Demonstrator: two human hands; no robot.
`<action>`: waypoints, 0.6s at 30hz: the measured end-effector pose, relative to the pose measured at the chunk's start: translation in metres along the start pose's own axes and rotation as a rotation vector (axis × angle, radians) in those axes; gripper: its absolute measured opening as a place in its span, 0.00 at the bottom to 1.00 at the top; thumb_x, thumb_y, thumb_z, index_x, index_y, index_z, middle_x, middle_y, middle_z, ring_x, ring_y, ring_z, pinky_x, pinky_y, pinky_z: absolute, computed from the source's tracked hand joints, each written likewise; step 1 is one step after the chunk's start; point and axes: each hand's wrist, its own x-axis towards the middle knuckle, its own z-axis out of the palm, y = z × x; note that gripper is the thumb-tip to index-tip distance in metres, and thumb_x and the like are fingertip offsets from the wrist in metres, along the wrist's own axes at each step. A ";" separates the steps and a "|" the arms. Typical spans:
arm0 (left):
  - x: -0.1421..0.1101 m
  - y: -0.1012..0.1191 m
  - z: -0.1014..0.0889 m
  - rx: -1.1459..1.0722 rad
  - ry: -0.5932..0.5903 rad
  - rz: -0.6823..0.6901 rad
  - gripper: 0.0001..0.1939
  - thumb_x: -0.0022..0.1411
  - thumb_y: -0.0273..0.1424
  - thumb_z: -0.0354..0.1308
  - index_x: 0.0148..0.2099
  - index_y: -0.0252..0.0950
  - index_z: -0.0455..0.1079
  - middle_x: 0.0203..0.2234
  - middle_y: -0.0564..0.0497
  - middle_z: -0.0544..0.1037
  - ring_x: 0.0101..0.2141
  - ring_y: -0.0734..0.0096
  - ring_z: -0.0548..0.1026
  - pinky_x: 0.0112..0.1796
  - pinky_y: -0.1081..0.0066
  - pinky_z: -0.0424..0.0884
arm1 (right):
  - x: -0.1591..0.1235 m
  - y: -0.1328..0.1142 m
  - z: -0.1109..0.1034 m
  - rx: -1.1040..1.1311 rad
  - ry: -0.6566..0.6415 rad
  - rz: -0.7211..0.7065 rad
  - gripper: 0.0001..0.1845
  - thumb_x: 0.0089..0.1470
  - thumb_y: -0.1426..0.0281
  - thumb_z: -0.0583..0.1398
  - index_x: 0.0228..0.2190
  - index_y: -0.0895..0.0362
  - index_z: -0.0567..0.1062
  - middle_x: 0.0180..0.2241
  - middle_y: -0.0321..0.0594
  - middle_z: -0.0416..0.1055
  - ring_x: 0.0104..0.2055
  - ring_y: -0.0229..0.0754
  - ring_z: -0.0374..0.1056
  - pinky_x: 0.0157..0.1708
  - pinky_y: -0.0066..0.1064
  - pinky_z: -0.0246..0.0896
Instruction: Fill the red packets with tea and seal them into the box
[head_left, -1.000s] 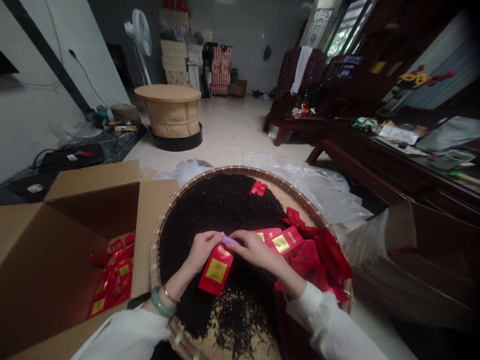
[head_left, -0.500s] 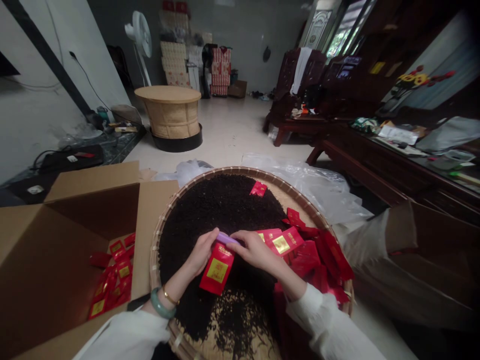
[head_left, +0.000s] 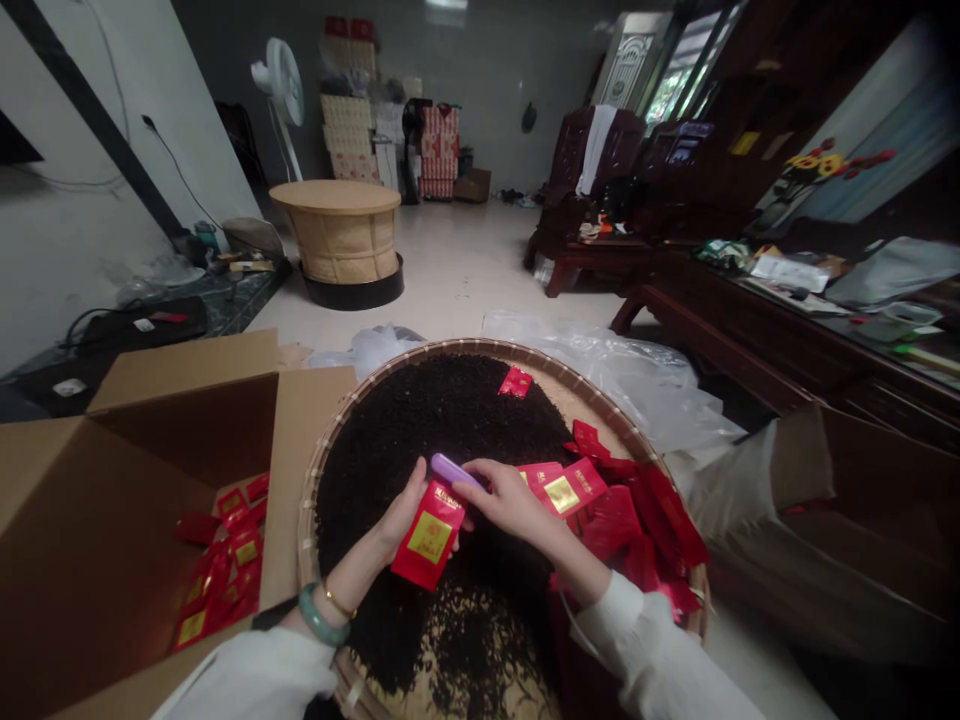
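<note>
My left hand (head_left: 403,508) is closed around a red foil packet (head_left: 429,536) with a gold label, its fingers curling behind it. My right hand (head_left: 504,500) grips a slim purple bar-shaped tool (head_left: 454,470), which lies across the packet's top edge. Both hands are above a round bamboo tray (head_left: 313,500) with a broad heap of dark loose leaves (head_left: 420,410), probably tea. More red packets (head_left: 600,510) are piled at the tray's right side, beneath my right forearm. One small red packet (head_left: 516,382) rests on the far part of the heap.
On the left stands an open cardboard box (head_left: 311,440) with several red packets (head_left: 232,560) inside. Clear plastic sheeting (head_left: 622,375) lies beyond the tray. Another carton (head_left: 847,510) is at the right, below a dark wooden table (head_left: 720,335). A round wicker table (head_left: 345,235) stands farther back.
The purple tool has tilted, its left end now lifted free of my left fingertips. My left hand has shifted to hold the packet from the side and behind, and the packet moved slightly left.
</note>
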 end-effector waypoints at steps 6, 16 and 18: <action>-0.001 0.001 0.003 -0.033 0.081 0.156 0.24 0.53 0.47 0.61 0.42 0.32 0.66 0.29 0.41 0.81 0.21 0.63 0.78 0.21 0.70 0.73 | 0.003 0.025 0.000 -0.078 0.162 0.101 0.19 0.54 0.61 0.59 0.43 0.60 0.74 0.38 0.45 0.75 0.36 0.45 0.70 0.35 0.32 0.62; 0.002 0.000 0.007 0.065 0.270 0.318 0.28 0.39 0.46 0.70 0.36 0.31 0.69 0.25 0.47 0.80 0.23 0.68 0.77 0.28 0.71 0.72 | 0.000 0.038 0.014 -0.116 0.243 -0.049 0.10 0.57 0.66 0.56 0.39 0.57 0.75 0.38 0.45 0.74 0.41 0.45 0.67 0.41 0.36 0.61; 0.004 -0.001 0.007 0.122 0.276 0.324 0.27 0.42 0.50 0.67 0.34 0.31 0.70 0.22 0.50 0.78 0.21 0.69 0.75 0.27 0.71 0.70 | 0.002 0.030 0.018 0.018 0.222 -0.086 0.07 0.55 0.66 0.59 0.34 0.55 0.75 0.33 0.41 0.74 0.37 0.43 0.67 0.36 0.32 0.61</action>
